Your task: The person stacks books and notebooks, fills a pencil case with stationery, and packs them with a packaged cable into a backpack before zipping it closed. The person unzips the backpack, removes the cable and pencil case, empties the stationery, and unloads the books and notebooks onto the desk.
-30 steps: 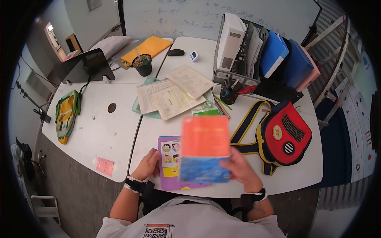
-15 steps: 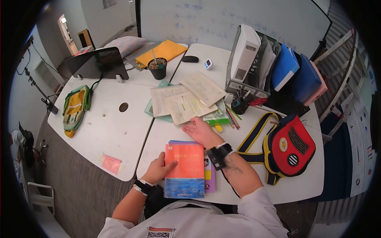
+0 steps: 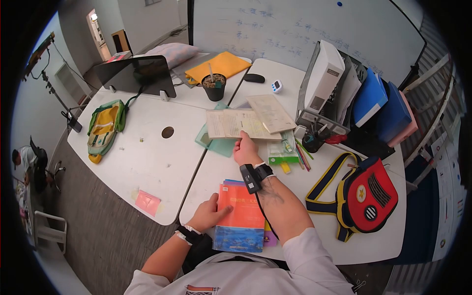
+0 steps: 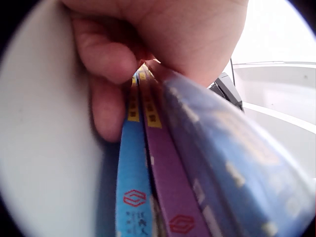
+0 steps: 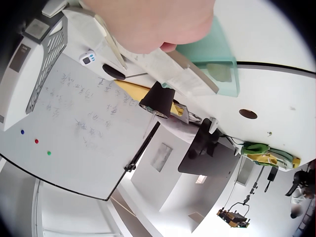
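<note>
Orange-and-blue book point(image 3: 241, 211) tops a stack at the near table point(image 3: 191, 164) edge, gripped by the left hand point(image 3: 211, 214); blue spine point(image 4: 133, 170) and purple spine point(image 4: 173, 180) bear red emblems, Chinese-lettered yellow labels; right hand point(image 3: 247, 150) pinches printed booklets point(image 3: 233, 123) beyond

White table point(image 3: 137, 162) crossed by seams; green-and-yellow bag point(image 3: 104, 129) laid left; pink paper point(image 3: 148, 202) set near front edge; book stack point(image 3: 241, 214) placed by near edge; red backpack point(image 3: 374, 196) laid right; coloured pencils point(image 3: 303, 156) scattered beside pen holder point(image 3: 311, 143); timer point(image 3: 277, 86) stationed near dark oval object point(image 3: 254, 78).
</note>
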Action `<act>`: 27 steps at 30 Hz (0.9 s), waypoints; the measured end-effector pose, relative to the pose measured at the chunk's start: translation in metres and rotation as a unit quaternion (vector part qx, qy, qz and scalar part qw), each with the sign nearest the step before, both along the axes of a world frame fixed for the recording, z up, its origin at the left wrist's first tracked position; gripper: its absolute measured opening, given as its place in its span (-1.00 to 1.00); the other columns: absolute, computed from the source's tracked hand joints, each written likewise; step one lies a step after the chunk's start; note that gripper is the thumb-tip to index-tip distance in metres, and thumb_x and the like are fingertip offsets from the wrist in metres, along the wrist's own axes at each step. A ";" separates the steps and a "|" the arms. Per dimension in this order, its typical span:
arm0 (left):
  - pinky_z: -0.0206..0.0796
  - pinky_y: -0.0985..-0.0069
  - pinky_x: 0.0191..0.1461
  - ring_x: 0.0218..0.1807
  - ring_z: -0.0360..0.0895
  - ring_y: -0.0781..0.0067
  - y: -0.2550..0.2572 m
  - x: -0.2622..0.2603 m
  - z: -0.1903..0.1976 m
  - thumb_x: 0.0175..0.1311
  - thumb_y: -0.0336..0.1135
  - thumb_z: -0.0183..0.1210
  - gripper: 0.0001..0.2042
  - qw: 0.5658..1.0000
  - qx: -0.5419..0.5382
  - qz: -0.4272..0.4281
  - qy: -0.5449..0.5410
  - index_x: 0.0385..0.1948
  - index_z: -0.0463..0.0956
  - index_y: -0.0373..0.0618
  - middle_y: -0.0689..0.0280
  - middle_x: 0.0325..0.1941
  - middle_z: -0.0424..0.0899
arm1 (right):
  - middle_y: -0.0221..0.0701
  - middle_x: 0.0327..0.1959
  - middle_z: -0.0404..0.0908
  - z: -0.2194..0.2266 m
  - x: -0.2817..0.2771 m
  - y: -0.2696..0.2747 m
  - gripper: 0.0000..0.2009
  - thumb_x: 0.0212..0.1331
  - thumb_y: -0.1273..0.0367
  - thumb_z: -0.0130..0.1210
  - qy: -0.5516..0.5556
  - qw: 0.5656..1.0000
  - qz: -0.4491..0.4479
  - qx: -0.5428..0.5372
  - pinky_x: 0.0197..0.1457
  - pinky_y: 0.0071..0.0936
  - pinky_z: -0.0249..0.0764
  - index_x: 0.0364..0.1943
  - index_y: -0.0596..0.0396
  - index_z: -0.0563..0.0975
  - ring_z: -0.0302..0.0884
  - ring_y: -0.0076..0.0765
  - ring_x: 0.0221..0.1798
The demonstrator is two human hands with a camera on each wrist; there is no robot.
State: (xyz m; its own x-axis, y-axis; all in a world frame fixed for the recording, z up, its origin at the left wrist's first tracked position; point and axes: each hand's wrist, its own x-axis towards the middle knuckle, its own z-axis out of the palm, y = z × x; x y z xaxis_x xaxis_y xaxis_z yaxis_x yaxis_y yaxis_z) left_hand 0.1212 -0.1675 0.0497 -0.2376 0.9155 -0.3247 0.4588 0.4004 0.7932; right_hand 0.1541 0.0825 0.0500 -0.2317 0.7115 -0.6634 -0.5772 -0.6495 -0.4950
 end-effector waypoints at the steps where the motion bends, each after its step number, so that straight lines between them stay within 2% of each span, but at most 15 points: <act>1: 0.49 0.25 -0.09 -0.16 0.70 -0.04 0.000 0.000 -0.001 0.29 0.11 0.19 -0.46 1.000 -0.003 -0.003 0.001 -0.01 0.41 -0.24 -0.03 -0.23 0.71 | -0.44 -0.51 0.40 -0.003 -0.001 0.003 -0.74 0.21 0.24 0.26 -0.001 1.000 0.003 0.000 -0.59 -0.63 0.24 -0.34 0.06 0.43 0.34 -0.52 -0.53; 4: 0.49 0.23 -0.11 -0.19 0.69 -0.07 0.001 -0.001 0.003 0.28 0.09 0.20 -0.47 1.000 0.006 -0.004 0.006 -0.03 0.41 -0.25 -0.04 -0.26 0.71 | -0.46 -0.54 0.39 -0.008 0.006 0.011 -0.78 0.18 0.31 0.25 0.030 1.000 0.004 0.007 -0.60 -0.59 0.20 -0.39 0.03 0.41 0.31 -0.53 -0.57; 7: 0.49 0.22 -0.13 -0.21 0.69 -0.08 -0.001 0.000 0.002 0.28 0.08 0.20 -0.48 1.000 0.013 0.002 0.009 -0.04 0.41 -0.24 -0.04 -0.28 0.71 | -0.52 -0.62 0.24 0.004 0.024 0.006 -0.80 0.08 0.43 0.19 0.087 0.995 0.003 0.046 -0.63 -0.55 0.05 -0.48 -0.01 0.34 0.12 -0.55 -0.67; 10: 0.49 0.22 -0.13 -0.20 0.69 -0.09 0.000 0.000 0.003 0.28 0.08 0.20 -0.49 1.000 0.024 0.004 -0.011 -0.04 0.41 -0.24 -0.04 -0.27 0.71 | -0.56 -0.65 0.17 0.016 0.052 -0.002 -0.81 0.08 0.41 0.18 0.075 0.996 0.038 0.042 -0.63 -0.55 0.02 -0.49 -0.02 0.34 0.06 -0.57 -0.70; 14: 0.49 0.22 -0.12 -0.20 0.69 -0.09 0.000 -0.001 0.004 0.29 0.06 0.20 -0.50 1.000 0.026 0.004 -0.016 -0.03 0.41 -0.24 -0.04 -0.27 0.71 | -0.51 -0.63 0.36 0.038 0.108 -0.020 -0.85 0.11 0.36 0.15 0.145 0.976 0.162 -0.003 -0.70 -0.56 -0.01 -0.48 -0.01 0.39 0.03 -0.62 -0.78; 16: 0.49 0.21 -0.11 -0.18 0.68 -0.11 0.000 -0.001 0.003 0.30 0.06 0.20 -0.50 0.999 0.035 0.009 -0.039 -0.02 0.40 -0.24 -0.07 -0.24 0.71 | -0.47 -0.61 0.43 0.044 0.136 -0.043 -0.86 0.12 0.33 0.10 0.121 0.977 0.176 0.008 -0.72 -0.60 0.01 -0.50 -0.04 0.39 0.02 -0.61 -0.81; 17: 0.48 0.27 -0.25 -0.32 0.69 0.05 0.001 -0.003 -0.002 0.39 0.02 0.09 -0.57 0.999 0.041 -0.008 0.011 -0.02 0.40 -0.22 0.03 -0.33 0.70 | -0.49 -0.58 0.46 0.043 0.150 -0.053 -0.91 0.11 0.33 0.08 0.095 0.981 0.171 -0.006 -0.72 -0.63 0.03 -0.43 -0.02 0.44 0.08 -0.61 -0.79; 18: 0.48 0.27 -0.25 -0.32 0.69 0.05 -0.001 -0.006 -0.004 0.39 0.02 0.09 -0.57 0.999 0.039 -0.009 0.008 -0.02 0.40 -0.22 0.03 -0.33 0.70 | -0.51 -0.55 0.49 0.041 0.165 -0.062 -0.92 0.11 0.33 0.05 0.069 0.983 0.166 -0.018 -0.71 -0.65 0.05 -0.37 -0.01 0.49 0.13 -0.61 -0.77; 20: 0.43 0.40 -0.43 -0.49 0.61 0.30 -0.004 -0.012 0.001 0.49 -0.03 -0.08 -0.63 0.977 0.014 0.027 -0.210 -0.02 0.40 -0.20 0.17 -0.42 0.64 | -0.51 -0.38 0.60 0.037 0.201 -0.085 -0.74 0.10 0.34 0.02 -0.004 0.976 0.213 0.039 -0.69 -0.66 0.12 -0.13 0.05 0.56 0.34 -0.63 -0.66; 21: 0.35 0.53 -0.55 -0.59 0.50 0.48 -0.005 -0.015 -0.019 0.54 -0.07 -0.23 -0.62 0.978 0.092 0.008 -0.188 -0.03 0.40 -0.20 0.27 -0.49 0.56 | -0.28 -0.05 0.65 -0.003 0.232 -0.080 -0.50 0.11 0.35 0.00 -0.002 0.948 0.303 0.096 -0.20 -0.37 0.60 0.18 0.22 0.45 0.66 -0.24 -0.17; 22: 0.35 0.53 -0.55 -0.59 0.50 0.48 -0.004 -0.014 -0.015 0.54 -0.07 -0.23 -0.62 0.978 0.091 0.006 -0.189 -0.03 0.40 -0.20 0.27 -0.49 0.56 | -0.28 -0.05 0.65 0.006 0.234 -0.087 -0.50 0.11 0.35 0.00 -0.003 0.949 0.301 0.095 -0.20 -0.37 0.60 0.18 0.22 0.45 0.66 -0.24 -0.17; 24: 0.38 0.51 -0.54 -0.58 0.53 0.45 -0.002 -0.011 0.001 0.54 -0.06 -0.26 -0.61 0.964 0.013 0.051 -0.260 -0.05 0.39 -0.22 0.23 -0.47 0.57 | -0.39 -0.15 0.65 0.034 0.232 -0.106 -0.61 0.14 0.37 0.02 -0.155 0.874 0.430 0.165 -0.62 -0.67 0.23 0.07 0.18 0.52 0.52 -0.64 -0.47; 25: 0.38 0.47 -0.53 -0.60 0.53 0.40 -0.002 -0.010 0.005 0.54 -0.06 -0.26 -0.61 0.966 0.009 0.048 -0.254 -0.06 0.38 -0.24 0.19 -0.49 0.58 | -0.31 -0.16 0.64 0.034 0.233 -0.110 -0.61 0.19 0.38 0.05 -0.191 0.843 0.471 0.176 -0.53 -0.60 0.36 0.09 0.26 0.41 0.54 -0.57 -0.45; 26: 0.38 0.47 -0.53 -0.60 0.53 0.40 -0.001 -0.009 0.005 0.54 -0.06 -0.26 -0.61 0.966 0.008 0.045 -0.254 -0.06 0.38 -0.24 0.19 -0.49 0.58 | -0.31 -0.16 0.64 0.035 0.231 -0.114 -0.61 0.19 0.38 0.05 -0.191 0.844 0.469 0.175 -0.53 -0.60 0.36 0.09 0.26 0.41 0.54 -0.57 -0.45; 27: 0.38 0.46 -0.52 -0.60 0.54 0.37 0.000 -0.009 0.005 0.54 -0.06 -0.26 -0.61 0.979 0.014 0.034 -0.198 -0.05 0.38 -0.23 0.17 -0.50 0.59 | -0.28 -0.18 0.64 0.036 0.228 -0.119 -0.59 0.19 0.38 0.08 -0.281 0.804 0.475 0.221 -0.48 -0.54 0.42 0.08 0.28 0.34 0.55 -0.53 -0.44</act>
